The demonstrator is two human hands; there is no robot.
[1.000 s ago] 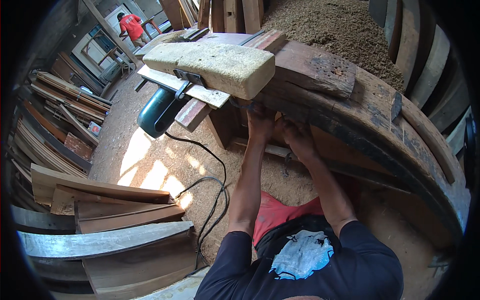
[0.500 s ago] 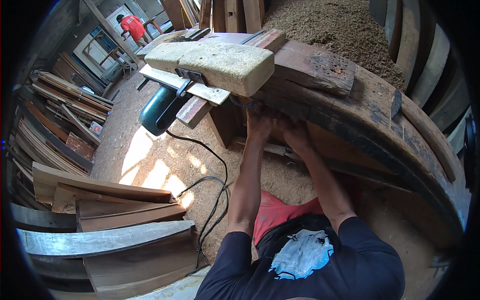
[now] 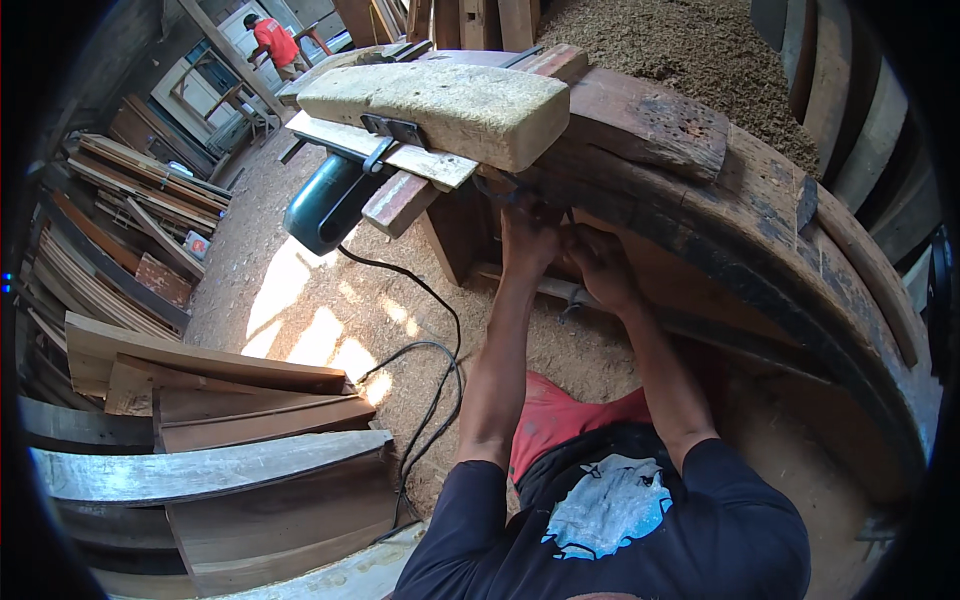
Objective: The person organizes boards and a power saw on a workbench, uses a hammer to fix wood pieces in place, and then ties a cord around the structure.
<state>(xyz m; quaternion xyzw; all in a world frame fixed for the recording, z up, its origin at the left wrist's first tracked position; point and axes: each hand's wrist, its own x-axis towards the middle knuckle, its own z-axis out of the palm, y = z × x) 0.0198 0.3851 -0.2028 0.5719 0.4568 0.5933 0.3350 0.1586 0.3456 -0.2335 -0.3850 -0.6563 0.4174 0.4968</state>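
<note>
Both my arms reach under the front edge of a heavy wooden workbench (image 3: 690,205). My left hand (image 3: 532,238) is raised just below the edge, its fingers curled in shadow around something dark. Close beside it, my right hand (image 3: 602,268) is closed too, fingertips bent toward the left hand. What either hand grips is too dark to make out. Above and to the left, a thick pale wooden block (image 3: 435,105) lies on the bench end. Beneath it, a dark green power tool (image 3: 330,208) hangs off the bench beside short wood strips (image 3: 400,200).
A black cord (image 3: 440,290) runs from the tool across the sawdust-covered floor (image 3: 290,290). Curved boards (image 3: 200,470) are stacked at left, with more planks (image 3: 150,175) behind. Shavings (image 3: 660,60) pile beyond the bench. A person in a red shirt (image 3: 275,42) bends over far left.
The view has shifted slightly. Both hands sit a little lower from the bench's underside, and more of the right hand's bent fingers shows. The far person has straightened slightly.
</note>
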